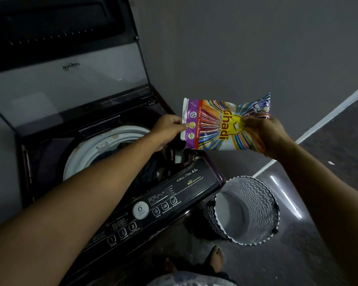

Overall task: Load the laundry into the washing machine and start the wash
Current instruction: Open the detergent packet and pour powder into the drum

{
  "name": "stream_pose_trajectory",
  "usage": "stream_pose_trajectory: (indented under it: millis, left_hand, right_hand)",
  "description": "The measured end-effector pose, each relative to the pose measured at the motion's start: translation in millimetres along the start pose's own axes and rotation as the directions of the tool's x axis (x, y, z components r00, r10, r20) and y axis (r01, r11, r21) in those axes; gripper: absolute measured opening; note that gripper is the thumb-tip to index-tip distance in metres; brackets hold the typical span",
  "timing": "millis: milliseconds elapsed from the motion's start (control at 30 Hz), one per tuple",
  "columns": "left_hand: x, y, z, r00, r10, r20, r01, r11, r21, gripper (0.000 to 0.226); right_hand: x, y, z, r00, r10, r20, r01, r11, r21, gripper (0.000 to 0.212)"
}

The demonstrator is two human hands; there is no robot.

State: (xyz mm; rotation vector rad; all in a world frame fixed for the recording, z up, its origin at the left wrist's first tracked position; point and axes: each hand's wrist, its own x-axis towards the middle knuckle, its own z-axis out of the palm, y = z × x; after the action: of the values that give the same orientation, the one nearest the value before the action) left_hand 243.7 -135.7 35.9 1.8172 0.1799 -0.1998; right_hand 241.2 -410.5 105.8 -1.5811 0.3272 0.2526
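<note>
A colourful Ghadi detergent powder packet (221, 124) is held sideways in the air above the right corner of the washing machine (174, 188). My left hand (166, 131) pinches its purple end. My right hand (265, 137) grips the other end from below. The top-loading machine stands with its lid (66, 79) raised. Dark laundry (147, 172) lies inside the white drum (95, 149), partly hidden by my left forearm. A small open compartment (182, 155) sits under the packet.
The control panel (141, 211) faces me with numbered buttons and a round dial. A zigzag-patterned laundry basket (250, 190) stands on the dark floor to the machine's right, with nothing visible in it. A grey wall rises behind. My bare feet (215, 259) show below.
</note>
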Motion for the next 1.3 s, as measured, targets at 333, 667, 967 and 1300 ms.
stream_pose_trajectory:
  millis: [333, 667, 967, 1300]
  left_hand:
    - [-0.3, 1.1, -0.4, 1.0, -0.004, -0.011, 0.004, 1.0, 0.005, 0.019]
    - [0.4, -0.1, 0.6, 1.0, 0.004, -0.009, -0.004, 1.0, 0.009, 0.018]
    - [2.0, 0.4, 1.1, 1.0, 0.001, -0.009, -0.001, 1.0, 0.0, 0.02]
    - [2.7, 1.9, 2.8, 0.999, -0.011, -0.03, 0.011, 1.0, -0.001, 0.015]
  right_hand:
    - [-3.6, -5.4, 2.1, 1.0, -0.01, 0.001, 0.01, 0.999, -0.031, 0.01]
    - [-3.9, -5.3, 4.1, 1.0, -0.026, -0.01, 0.025, 0.999, -0.022, 0.009]
    - [3.3, -2.8, 0.6, 1.0, -0.026, 0.011, 0.026, 1.0, -0.016, 0.011]
    - [21.2, 2.5, -4.7, 0.999, -0.038, 0.033, 0.039, 0.998, -0.044, 0.011]
